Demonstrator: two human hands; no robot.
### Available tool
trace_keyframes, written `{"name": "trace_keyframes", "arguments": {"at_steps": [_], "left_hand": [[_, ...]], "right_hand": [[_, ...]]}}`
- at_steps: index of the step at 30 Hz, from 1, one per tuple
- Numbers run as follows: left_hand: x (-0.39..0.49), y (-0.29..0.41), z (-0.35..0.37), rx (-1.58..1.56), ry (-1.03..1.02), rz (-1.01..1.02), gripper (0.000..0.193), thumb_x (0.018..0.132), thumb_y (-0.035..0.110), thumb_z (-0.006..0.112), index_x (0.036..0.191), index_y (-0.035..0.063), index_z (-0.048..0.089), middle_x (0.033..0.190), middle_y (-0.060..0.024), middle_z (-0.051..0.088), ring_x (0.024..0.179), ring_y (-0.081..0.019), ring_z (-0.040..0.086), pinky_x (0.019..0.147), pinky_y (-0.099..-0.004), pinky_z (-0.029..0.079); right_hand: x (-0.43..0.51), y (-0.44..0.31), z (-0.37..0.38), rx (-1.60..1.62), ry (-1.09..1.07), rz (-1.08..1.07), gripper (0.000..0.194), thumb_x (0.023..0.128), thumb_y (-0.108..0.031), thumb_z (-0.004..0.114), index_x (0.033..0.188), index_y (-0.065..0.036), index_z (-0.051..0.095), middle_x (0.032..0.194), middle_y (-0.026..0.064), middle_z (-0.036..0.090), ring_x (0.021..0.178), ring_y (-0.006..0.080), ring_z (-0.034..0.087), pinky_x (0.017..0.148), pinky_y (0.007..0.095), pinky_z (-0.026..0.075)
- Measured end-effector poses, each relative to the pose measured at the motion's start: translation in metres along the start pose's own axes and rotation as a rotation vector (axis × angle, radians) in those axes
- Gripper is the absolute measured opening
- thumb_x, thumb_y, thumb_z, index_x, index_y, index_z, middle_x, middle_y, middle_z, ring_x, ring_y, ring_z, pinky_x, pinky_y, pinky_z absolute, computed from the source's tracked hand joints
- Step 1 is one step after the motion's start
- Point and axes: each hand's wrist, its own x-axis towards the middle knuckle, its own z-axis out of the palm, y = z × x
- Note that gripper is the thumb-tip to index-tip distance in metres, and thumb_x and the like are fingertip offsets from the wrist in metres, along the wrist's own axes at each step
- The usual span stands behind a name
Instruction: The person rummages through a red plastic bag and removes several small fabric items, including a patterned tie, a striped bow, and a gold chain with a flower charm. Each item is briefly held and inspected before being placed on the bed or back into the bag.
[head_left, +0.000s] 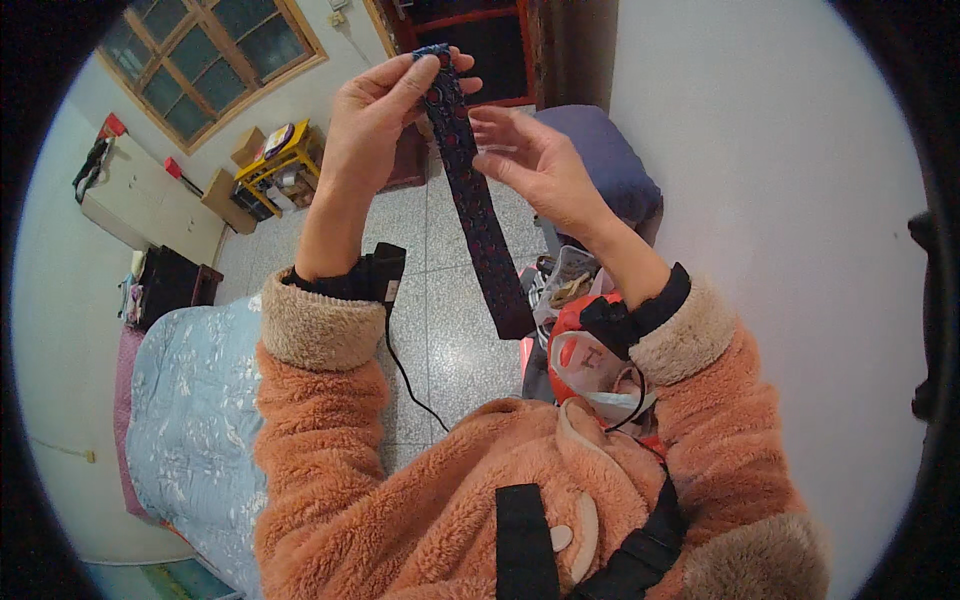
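A dark patterned fabric strip (476, 210), which looks like a necktie with red and blue figures, hangs down in front of me. My left hand (375, 105) pinches its upper end, thumb in front, where the cloth seems folded over. Beside the strip's right edge is my right hand (536, 161), its fingers apart and slightly blurred. I cannot tell whether those fingertips touch the cloth. The lower end dangles free over the floor, close to the bags. Black bands with cables circle both wrists below the rolled fleece cuffs.
A bed with a blue floral quilt (199, 397) lies to the left. Plastic bags (592, 367) crowd the right side, below a stool with a blue-purple cover (600, 157). Farther off are a yellow table (281, 161), a white cabinet (150, 195) and a wood-framed window (214, 60).
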Motion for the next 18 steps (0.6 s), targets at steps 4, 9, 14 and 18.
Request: {"name": "trace_keyframes", "arguments": {"at_steps": [4, 9, 14, 18], "left_hand": [[0.001, -0.002, 0.009, 0.096, -0.041, 0.047, 0.026, 0.095, 0.020, 0.059, 0.111, 0.0007, 0.067, 0.103, -0.0095, 0.069, 0.090, -0.0148, 0.067, 0.078, -0.0273, 0.056], [0.001, -0.003, 0.014, 0.037, -0.083, 0.012, 0.032, 0.097, 0.027, 0.055, 0.112, 0.0010, 0.067, 0.106, -0.0095, 0.068, 0.094, -0.0154, 0.066, 0.079, -0.0271, 0.056], [0.002, -0.003, 0.018, 0.087, -0.115, 0.049, 0.039, 0.100, 0.029, 0.048, 0.117, -0.0024, 0.062, 0.114, -0.0123, 0.065, 0.101, -0.0182, 0.065, 0.081, -0.0284, 0.056], [0.001, -0.003, 0.019, 0.143, -0.089, 0.069, 0.039, 0.100, 0.030, 0.049, 0.117, -0.0026, 0.062, 0.115, -0.0124, 0.064, 0.100, -0.0189, 0.065, 0.081, -0.0313, 0.057]], "right_hand": [[0.008, -0.017, -0.009, -0.150, 0.023, -0.121, 0.036, 0.083, -0.013, 0.072, 0.115, 0.000, 0.062, 0.107, 0.0076, 0.065, 0.095, 0.0139, 0.062, 0.086, 0.0293, 0.050], [0.010, -0.019, -0.008, -0.103, 0.048, -0.004, 0.032, 0.081, -0.017, 0.075, 0.106, 0.000, 0.065, 0.097, 0.0058, 0.067, 0.085, 0.0127, 0.064, 0.079, 0.0272, 0.051], [0.005, -0.008, -0.011, -0.053, 0.013, 0.100, 0.024, 0.082, -0.017, 0.075, 0.098, -0.001, 0.067, 0.092, 0.0035, 0.066, 0.076, 0.0102, 0.061, 0.072, 0.0241, 0.048], [-0.005, 0.006, -0.018, -0.065, -0.090, 0.195, 0.019, 0.081, -0.017, 0.075, 0.091, -0.001, 0.069, 0.093, 0.0016, 0.064, 0.073, 0.0091, 0.058, 0.069, 0.0239, 0.046]]}}
